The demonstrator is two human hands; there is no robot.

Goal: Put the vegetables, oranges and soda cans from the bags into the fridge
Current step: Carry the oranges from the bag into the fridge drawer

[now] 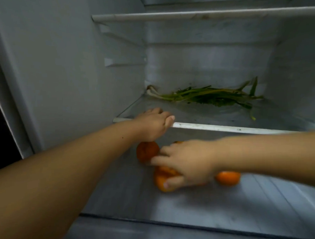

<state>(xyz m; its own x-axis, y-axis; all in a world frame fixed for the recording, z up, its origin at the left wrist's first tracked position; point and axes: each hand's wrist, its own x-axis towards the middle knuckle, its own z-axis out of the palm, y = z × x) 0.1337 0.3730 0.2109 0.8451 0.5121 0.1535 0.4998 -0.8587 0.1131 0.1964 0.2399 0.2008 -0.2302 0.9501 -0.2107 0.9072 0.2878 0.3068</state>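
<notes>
Now the shelf edge (207, 125) is gripped by the left hand (153, 123), while an orange (162, 180) at six o'clock is grasped by the right hand (187, 163). It should be released gently beside the others, so rolling is prevented.

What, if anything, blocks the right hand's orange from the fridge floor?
Nothing visible. The right hand holds its orange on the lower fridge floor already, beside two other oranges.
</notes>
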